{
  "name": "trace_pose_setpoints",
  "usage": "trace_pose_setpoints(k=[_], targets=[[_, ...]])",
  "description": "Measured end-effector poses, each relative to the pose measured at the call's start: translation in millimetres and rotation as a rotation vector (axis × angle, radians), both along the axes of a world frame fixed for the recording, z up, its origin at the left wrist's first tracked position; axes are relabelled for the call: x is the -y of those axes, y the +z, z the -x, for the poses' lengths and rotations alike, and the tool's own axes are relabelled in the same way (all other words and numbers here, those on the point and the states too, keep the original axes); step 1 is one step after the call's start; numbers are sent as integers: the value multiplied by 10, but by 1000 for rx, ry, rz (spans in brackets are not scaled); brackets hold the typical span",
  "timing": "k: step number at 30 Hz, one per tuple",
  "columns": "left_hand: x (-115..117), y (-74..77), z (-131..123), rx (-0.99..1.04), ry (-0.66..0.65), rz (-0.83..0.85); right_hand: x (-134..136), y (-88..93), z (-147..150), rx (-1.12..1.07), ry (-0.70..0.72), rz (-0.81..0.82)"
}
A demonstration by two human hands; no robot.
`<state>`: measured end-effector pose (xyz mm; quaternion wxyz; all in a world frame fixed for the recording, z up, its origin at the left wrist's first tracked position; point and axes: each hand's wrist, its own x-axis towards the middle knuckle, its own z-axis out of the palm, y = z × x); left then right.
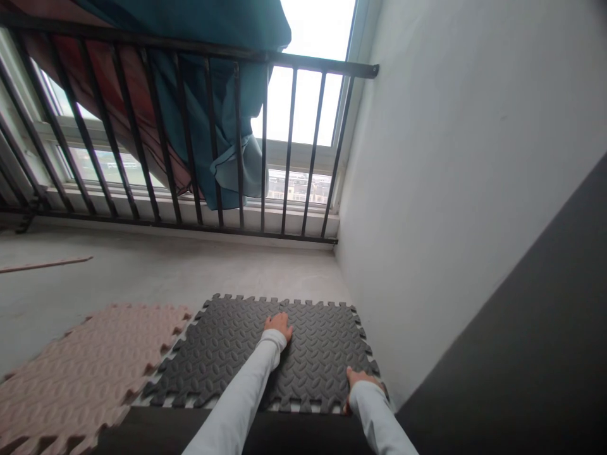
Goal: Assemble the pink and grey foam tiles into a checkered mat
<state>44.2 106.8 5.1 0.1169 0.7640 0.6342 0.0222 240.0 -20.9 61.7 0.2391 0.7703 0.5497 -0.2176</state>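
Bare concrete floor (180,268) is being bordered ahead by a black metal railing (322,63), with a teal curtain (203,107) and a reddish curtain (109,95) being hung behind its bars in front of a window (303,101). A white plastered wall (441,189) is being met on the right by a dark grey band (521,328), whose nature cannot be told. A thin wooden strip (42,265) is being left on the concrete at the far left.

A dark grey foam floor tile (313,354) with a diamond tread and toothed edges is being kept on the floor directly ahead of the arms, its outline roughly square, so that no clear long axis is being offered. Both hands are being held well apart on it, with white sleeves (237,398) being worn down to the wrists. The left hand (278,326) is being rested on the tile's middle, its fingers being laid on the tread, and no clamping is being shown. The right hand (361,382) is being placed at the tile's near right corner, closer to the edge, though whether that edge is being gripped cannot be told. A pink foam floor tile (80,373) is being laid just beside the left edge, nearer the left hand, and whether their teeth are being interlocked cannot be made out
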Motion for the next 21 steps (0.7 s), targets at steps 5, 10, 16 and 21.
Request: trace_pose_setpoints(k=[5,10,16,21], targets=[[-109,19,16,-6,-2,-57,-10,-28,-18,4,-11,-7],[-167,-29,-23,-40,58,-44,-16,-42,-28,11,-3,-3],[-191,125,19,67,63,128,-9,-45,-26,8,-17,-16],[235,234,655,64,3,69,1,-55,-35,23,-5,-9]])
